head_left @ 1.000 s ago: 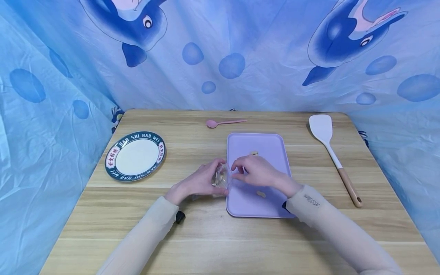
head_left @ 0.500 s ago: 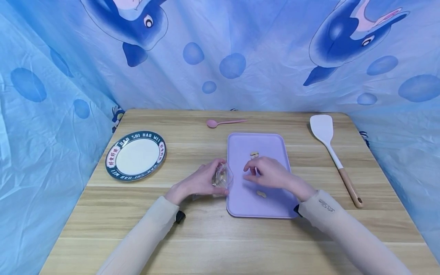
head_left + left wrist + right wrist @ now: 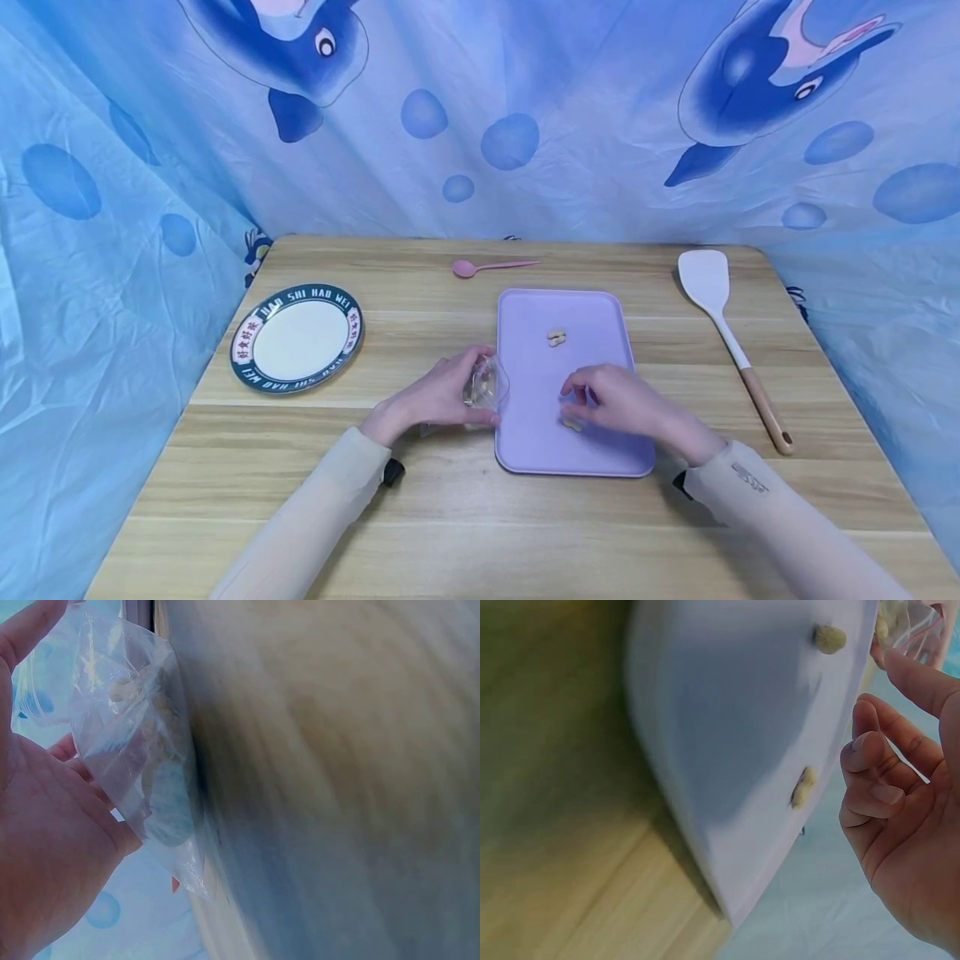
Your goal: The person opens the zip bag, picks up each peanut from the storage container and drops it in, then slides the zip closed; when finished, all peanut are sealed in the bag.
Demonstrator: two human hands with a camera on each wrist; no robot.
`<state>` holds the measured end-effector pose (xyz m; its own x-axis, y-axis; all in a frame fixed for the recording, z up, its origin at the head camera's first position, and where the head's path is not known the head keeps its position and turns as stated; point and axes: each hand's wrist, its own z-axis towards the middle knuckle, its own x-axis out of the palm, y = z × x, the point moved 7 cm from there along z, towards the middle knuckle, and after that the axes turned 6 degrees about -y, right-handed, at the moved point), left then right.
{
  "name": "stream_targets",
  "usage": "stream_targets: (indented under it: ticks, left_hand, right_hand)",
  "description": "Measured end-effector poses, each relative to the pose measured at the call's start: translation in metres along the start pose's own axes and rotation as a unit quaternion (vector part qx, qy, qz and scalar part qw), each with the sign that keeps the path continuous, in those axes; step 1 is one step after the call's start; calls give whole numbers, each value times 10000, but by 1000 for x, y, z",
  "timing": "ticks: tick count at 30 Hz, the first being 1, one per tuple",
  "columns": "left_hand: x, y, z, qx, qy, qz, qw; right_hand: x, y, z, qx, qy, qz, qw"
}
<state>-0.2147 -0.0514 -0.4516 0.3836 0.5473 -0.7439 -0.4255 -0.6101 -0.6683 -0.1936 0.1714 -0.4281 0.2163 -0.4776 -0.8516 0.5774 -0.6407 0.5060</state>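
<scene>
My left hand grips a clear plastic bag at the left edge of the purple tray. Peanuts show through the film in the left wrist view. Over the tray's near right part hovers my right hand, its fingers bent and nothing seen between them. A peanut lies just below its fingertips, partly covered by them. Farther up the tray, two more peanuts lie close together. In the right wrist view, the thumb and index fingertip stand apart, with a peanut beyond them.
A white plate with a dark green rim sits at the left. Behind the tray lies a pink spoon. To the right is a white spatula with a wooden handle. Blue curtains stand behind the wooden table.
My right hand has moved from beside the bag's mouth to the right and nearer, to the near peanut. The far peanuts have come into full view. The left hand keeps still with the bag.
</scene>
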Motion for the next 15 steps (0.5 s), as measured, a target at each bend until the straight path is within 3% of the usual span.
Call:
stream_targets:
  ticks: [15]
  left_hand:
    - [1, 1, -1, -43, 34, 26, 10000]
  right_hand:
    - [11, -3, -18, 109, 99, -131, 9998]
